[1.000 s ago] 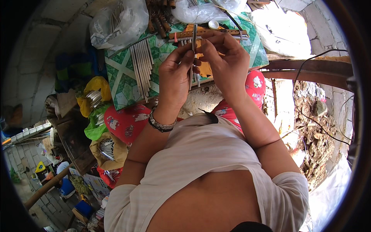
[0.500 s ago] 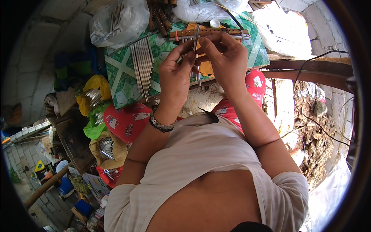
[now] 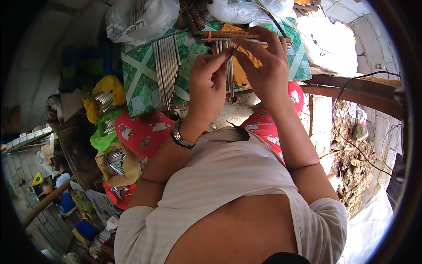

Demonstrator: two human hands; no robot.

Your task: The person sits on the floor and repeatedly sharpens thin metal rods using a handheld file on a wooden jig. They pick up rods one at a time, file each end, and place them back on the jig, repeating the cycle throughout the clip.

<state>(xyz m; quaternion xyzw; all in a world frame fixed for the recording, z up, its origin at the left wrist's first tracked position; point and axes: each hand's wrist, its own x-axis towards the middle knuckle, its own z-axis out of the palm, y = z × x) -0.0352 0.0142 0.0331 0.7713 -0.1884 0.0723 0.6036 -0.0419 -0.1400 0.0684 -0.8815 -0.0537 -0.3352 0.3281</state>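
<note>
While left hand (image 3: 208, 83) pinches metal tube (image 3: 231, 54), upper end meets right hand (image 3: 267, 66).

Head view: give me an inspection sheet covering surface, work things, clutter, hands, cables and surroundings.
Surface: green patterned tabletop.
Work things: slim metal piece at the fingertips; row of metal tubes laid side by side; brown strip with holes.
Clutter: clear plastic bag, white sack, orange cloth.
Hands: left hand pinches the slim metal piece; right hand is close beside it, grip unclear.
Cables: black cable curving at right.
Surroundings: pale block wall; yellow bag of metal pieces at left.
</note>
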